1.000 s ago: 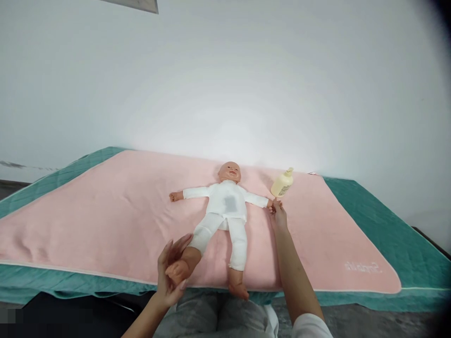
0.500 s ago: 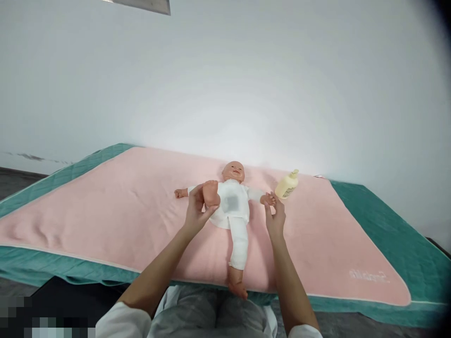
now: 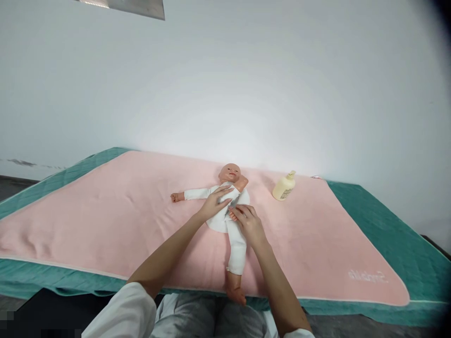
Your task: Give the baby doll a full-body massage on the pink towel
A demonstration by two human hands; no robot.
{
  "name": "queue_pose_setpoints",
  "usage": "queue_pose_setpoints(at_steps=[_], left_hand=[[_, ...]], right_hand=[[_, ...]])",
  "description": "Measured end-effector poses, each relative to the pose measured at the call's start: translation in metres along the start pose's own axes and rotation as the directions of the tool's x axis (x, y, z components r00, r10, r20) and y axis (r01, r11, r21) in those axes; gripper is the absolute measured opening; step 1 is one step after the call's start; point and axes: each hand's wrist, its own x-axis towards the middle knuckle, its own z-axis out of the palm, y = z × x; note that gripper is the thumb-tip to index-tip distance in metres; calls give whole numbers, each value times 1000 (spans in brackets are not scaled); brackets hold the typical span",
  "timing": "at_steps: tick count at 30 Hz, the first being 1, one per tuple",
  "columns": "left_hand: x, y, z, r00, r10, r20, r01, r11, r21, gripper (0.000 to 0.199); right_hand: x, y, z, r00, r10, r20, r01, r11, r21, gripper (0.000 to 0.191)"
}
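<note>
Doll's (image 3: 215, 224) leg (image 3: 241, 182) and small hand (image 3: 233, 215) have crossed inward; left hand (image 3: 214, 204) lies spread over leg, right hand (image 3: 251, 225) pinches small hand.

The person wears a white top (image 3: 136, 303). Its left sleeve (image 3: 121, 314) is loose, with soft folds; of the right sleeve (image 3: 299, 334) only a small part is visible. The left hand (image 3: 214, 204) and the right hand (image 3: 252, 226) are bare. The trousers (image 3: 195, 317) are grey and wrinkled.

White-clad doll (image 3: 219, 222), pink blanket (image 3: 123, 211)
</note>
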Motion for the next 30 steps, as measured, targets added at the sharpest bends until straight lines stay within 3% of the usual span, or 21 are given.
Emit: queue_pose_setpoints(at_steps=[7, 15, 18, 23, 27, 30], left_hand=[[-1, -6, -1, 994, -81, 75, 91, 987, -130, 43], [1, -5, 0, 986, -123, 116, 135, 986, -100, 41], [2, -5, -1, 983, -127, 129, 141, 985, -100, 49], [-5, 6, -8, 994, -106, 42, 108, 992, -67, 59], [-23, 21, -20, 994, -89, -62, 87, 996, -34, 71], [-44, 29, -32, 990, -90, -110, 90, 996, -3, 76]], right_hand=[[3, -3, 7, 999, 10, 44, -11, 1000, 19, 38], [5, -5, 8, 995, 39, 91, -43, 998, 51, 38], [4, -6, 7, 996, 37, 78, -42, 997, 65, 37], [1, 2, -3, 999, 46, 10, -47, 985, 168, 37], [-7, 22, -14, 976, 200, -84, -165, 936, 312, 33], [-11, 39, -19, 906, 412, -99, -329, 832, 446, 32]])
